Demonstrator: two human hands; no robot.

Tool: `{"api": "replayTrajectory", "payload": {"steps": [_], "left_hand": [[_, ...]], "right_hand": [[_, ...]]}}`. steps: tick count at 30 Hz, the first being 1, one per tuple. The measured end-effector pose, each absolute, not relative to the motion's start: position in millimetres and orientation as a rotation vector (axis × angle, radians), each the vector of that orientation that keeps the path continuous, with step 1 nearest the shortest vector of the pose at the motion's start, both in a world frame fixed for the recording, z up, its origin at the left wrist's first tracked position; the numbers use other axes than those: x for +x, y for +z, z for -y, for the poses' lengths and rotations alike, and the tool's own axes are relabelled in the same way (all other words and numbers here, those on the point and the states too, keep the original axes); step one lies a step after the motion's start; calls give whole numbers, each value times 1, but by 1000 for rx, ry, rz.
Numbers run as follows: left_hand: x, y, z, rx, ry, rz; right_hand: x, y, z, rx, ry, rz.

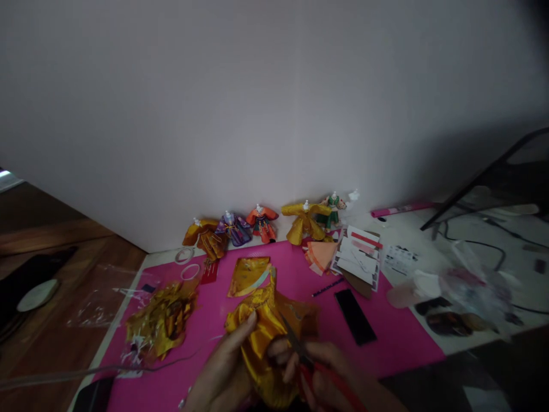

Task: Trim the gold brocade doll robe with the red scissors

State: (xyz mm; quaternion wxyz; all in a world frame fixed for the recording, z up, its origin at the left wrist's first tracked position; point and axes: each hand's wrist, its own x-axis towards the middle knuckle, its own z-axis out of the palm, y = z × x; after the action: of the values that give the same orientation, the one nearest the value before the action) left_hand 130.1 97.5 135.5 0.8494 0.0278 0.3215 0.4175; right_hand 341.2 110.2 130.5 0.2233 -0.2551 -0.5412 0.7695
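While the left hand (pixel 225 366) pinches the yellow cloth (pixel 261 335) with its thumb on top, the right hand (pixel 332 363) is closed around the red handles of the scissors (pixel 306 369). Dial centred on the cloth, 12 toward the wall (pixel 257 114).

Position: the yellow cloth is low in the view, above the pink mat (pixel 210 309), its long axis running roughly 11 to 5. Left hand at 7 to 8, right hand at 4.

Key relation: the blades point to about 11, tips at the cloth's right-hand side. The main folds lie at 9 from the blades; a thinner brownish panel (pixel 302 315) spreads at 1 to 2. The right hand is the nearer one to this side; the left thumb presses just across the folds.

Surroundings: heap of shiny yellow pieces (pixel 165 320) at 9, flat yellow piece (pixel 244 274) at 11 to 12, black phone-like slab (pixel 355 316) at 2 to 3, small dressed figures at 12 along the wall.

Limits: left fingers behind the cloth hidden. Fingertips beside the blades blurred; owner uncertain. Blade gap unresolved, as is whether cloth sits between them. Lower cloth and both wrists run toward or past the bottom edge; light dim.
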Motion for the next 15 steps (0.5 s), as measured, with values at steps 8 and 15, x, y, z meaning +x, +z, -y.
{"api": "replayTrajectory", "payload": {"steps": [8,15], "left_hand": [[132,144,-100,54,848,-609],[129,139,-100,27,844,-679]], "right_hand": [[326,62,-106,-705,2132,1440],[340,76,-106,-699,2145,1521]]}}
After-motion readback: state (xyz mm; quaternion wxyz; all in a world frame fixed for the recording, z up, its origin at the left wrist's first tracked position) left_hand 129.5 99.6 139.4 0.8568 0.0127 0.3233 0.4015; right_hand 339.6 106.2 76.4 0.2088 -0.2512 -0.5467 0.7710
